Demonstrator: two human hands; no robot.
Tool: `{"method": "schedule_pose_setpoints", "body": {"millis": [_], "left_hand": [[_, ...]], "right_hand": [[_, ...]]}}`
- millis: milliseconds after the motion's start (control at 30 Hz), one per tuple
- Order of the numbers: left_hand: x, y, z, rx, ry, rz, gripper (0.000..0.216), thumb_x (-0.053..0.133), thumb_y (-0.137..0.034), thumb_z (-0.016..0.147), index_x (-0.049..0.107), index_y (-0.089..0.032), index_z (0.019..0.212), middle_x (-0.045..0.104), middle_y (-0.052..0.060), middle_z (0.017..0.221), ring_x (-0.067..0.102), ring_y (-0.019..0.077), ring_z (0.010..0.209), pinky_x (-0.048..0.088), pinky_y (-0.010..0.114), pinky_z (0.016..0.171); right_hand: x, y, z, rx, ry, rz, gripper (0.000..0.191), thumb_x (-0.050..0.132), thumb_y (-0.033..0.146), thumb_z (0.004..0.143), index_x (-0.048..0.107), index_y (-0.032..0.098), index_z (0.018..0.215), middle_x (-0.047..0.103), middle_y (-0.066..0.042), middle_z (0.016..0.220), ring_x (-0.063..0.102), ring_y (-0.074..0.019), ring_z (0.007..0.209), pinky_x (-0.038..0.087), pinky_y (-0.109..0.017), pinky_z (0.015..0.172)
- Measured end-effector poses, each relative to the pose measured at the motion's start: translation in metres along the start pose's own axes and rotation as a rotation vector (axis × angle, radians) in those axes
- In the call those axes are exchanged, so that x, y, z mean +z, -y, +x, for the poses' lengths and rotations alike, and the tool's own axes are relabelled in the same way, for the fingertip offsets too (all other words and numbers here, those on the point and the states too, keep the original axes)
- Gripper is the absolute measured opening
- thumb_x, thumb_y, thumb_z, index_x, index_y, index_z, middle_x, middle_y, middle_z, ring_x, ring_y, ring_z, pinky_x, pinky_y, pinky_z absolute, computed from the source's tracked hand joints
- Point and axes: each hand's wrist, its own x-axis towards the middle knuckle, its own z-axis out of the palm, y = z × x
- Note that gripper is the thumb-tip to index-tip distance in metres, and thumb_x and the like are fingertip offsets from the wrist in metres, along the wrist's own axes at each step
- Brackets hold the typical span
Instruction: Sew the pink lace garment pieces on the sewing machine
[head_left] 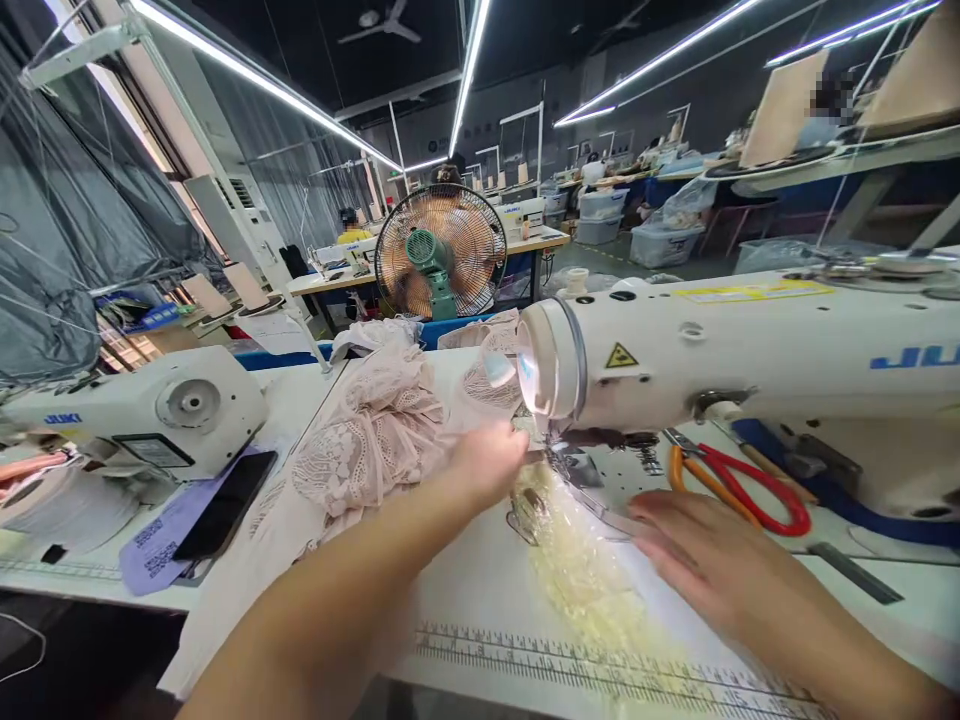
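A white sewing machine (735, 350) stands before me, its lamp lighting the needle area. My left hand (491, 462) is closed beside the needle, apparently on beige lace fabric (491, 385) that lies behind and beside it; its fingertips are partly hidden. My right hand (694, 545) is to the right of the needle, its fingers pressed together on a narrow pale strip (611, 518) that runs toward the presser foot. Glossy pale-yellow material (585, 570) stretches from the needle area toward me, between my hands. A heap of beige lace (375, 430) lies left of my left hand.
Red-and-orange-handled scissors (757, 490) lie under the machine arm. A printed ruler (525, 650) runs along the front edge. At left are a black phone (225, 505), a thread cone (71, 515) and another machine (150, 410). A large fan (439, 250) stands beyond the table.
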Motion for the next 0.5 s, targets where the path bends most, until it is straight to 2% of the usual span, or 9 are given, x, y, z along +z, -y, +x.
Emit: {"method": "schedule_pose_setpoints", "body": {"millis": [100,200,400,500], "left_hand": [[0.022,0.004,0.027,0.036,-0.011,0.003,0.019,0.055,-0.018,0.078,0.058,-0.016,0.097,0.063,0.009,0.096,0.058,0.0254,0.093,0.049,0.034,0.074],[0.034,0.006,0.041,0.043,-0.022,-0.023,0.026,0.051,-0.011,0.076,0.058,-0.015,0.101,0.064,0.010,0.100,0.056,0.0275,0.100,0.048,0.038,0.083],[0.036,0.016,0.066,-0.021,0.012,-0.155,0.030,0.043,-0.014,0.082,0.059,-0.013,0.108,0.065,0.013,0.104,0.061,0.0283,0.097,0.050,0.039,0.080],[0.032,0.020,0.082,-0.001,0.037,-0.257,0.028,0.046,-0.018,0.084,0.060,-0.013,0.108,0.064,0.011,0.112,0.058,0.0267,0.104,0.049,0.037,0.086]], "right_hand": [[0.010,-0.003,0.007,0.024,0.070,0.021,0.032,0.042,0.038,0.089,0.067,0.019,0.094,0.070,-0.009,0.094,0.065,-0.0259,0.088,0.055,-0.040,0.073],[0.015,-0.002,0.009,0.050,0.133,0.051,0.032,0.038,0.034,0.090,0.066,0.022,0.082,0.069,-0.007,0.082,0.064,-0.0242,0.079,0.053,-0.038,0.067],[0.022,-0.010,0.009,0.063,0.241,0.104,0.034,0.035,0.033,0.091,0.063,0.024,0.076,0.065,-0.005,0.078,0.061,-0.0228,0.074,0.049,-0.037,0.065],[0.018,-0.011,0.011,0.087,0.269,0.154,0.036,0.034,0.035,0.090,0.063,0.023,0.073,0.065,-0.005,0.074,0.062,-0.0222,0.070,0.049,-0.035,0.061]]}}
